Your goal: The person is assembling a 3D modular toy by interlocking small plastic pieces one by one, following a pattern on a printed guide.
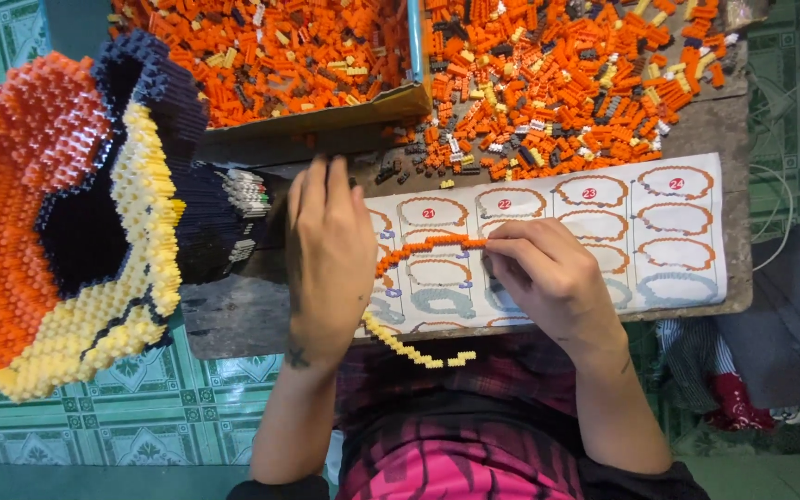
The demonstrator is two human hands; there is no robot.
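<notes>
— Why is the orange strip (pixel 428 246) held flat over the sheet (pixel 604 241)?

— It looks like it is being matched to the drawn loops. The sheet lies on the table (pixel 243 319) right in front of the person, and the strip curves across its left part, over the outlines there.

— Who holds which end?

— The right hand (pixel 548 273) has its fingers (pixel 502 248) pinched together on the strip's right tip. The left hand (pixel 331 255) lies palm down over the other end, fingers stretched out and close together, pressing it to the sheet as far as I can judge; the hand hides the contact itself.

— And the yellow strip (pixel 414 349)?

— It hangs off the near edge of the table, just below the left hand, untouched. Probably parked there within reach.

— The loose bricks?

— Orange ones mostly, with some dark and pale pieces. One lot sits in a cardboard tray (pixel 326 116) at the far left, another as a pile (pixel 557 83) spread on the table beyond the sheet, so either hand can reach forward for more.

— That big thing on the left?

— A large brick model (pixel 57 222), orange, yellow and dark blue, tilted beside the table edge, apart from both hands. It seems kept aside to leave the sheet free.
</notes>
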